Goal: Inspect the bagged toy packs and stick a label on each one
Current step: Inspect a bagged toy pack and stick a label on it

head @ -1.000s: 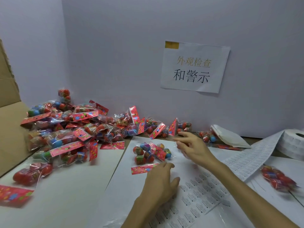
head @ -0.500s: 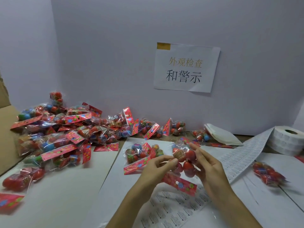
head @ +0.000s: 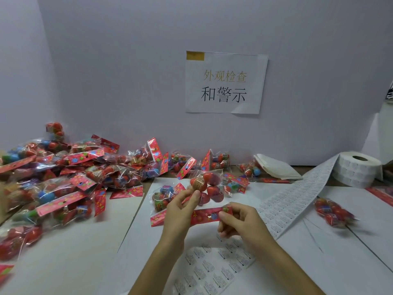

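Note:
I hold one clear bagged toy pack (head: pixel 207 185) of red and brown balls above the table, its red header card (head: pixel 205 216) turned toward me. My left hand (head: pixel 180 211) pinches the bag just below the balls. My right hand (head: pixel 240 223) pinches the right end of the header card. Another pack (head: pixel 164 195) lies on the white sheet behind my left hand. A strip of small white labels (head: pixel 285 203) runs from a roll (head: pixel 357 169) at the right down under my arms.
A large heap of bagged toy packs (head: pixel 63 171) fills the left side against the wall. One pack (head: pixel 333 211) lies alone at the right. A stack of white paper (head: pixel 276 168) sits by the wall. A printed sign (head: pixel 225 81) hangs on the backboard.
I took a pack off the table with both hands, raised it and turned it so its header card faces me; my right hand slid to the card's right end.

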The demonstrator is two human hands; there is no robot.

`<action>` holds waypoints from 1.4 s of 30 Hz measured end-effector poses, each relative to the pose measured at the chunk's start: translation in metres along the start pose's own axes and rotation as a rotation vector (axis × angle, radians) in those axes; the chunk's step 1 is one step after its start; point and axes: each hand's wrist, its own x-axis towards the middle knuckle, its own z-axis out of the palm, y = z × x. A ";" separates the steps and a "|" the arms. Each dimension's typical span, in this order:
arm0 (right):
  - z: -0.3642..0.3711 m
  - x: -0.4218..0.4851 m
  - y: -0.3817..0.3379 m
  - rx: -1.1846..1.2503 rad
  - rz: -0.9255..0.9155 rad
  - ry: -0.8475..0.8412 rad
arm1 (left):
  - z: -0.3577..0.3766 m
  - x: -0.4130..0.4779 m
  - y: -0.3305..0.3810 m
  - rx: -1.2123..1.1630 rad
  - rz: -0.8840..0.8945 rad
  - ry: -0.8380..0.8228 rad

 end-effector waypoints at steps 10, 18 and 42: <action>-0.002 -0.003 -0.008 0.063 -0.048 0.135 | 0.008 -0.009 -0.002 0.183 0.075 -0.182; 0.009 -0.001 -0.003 0.346 0.175 0.042 | 0.003 -0.006 0.000 0.060 0.039 -0.123; 0.006 -0.007 -0.013 0.119 -0.044 0.052 | 0.006 -0.014 0.006 0.222 0.025 -0.227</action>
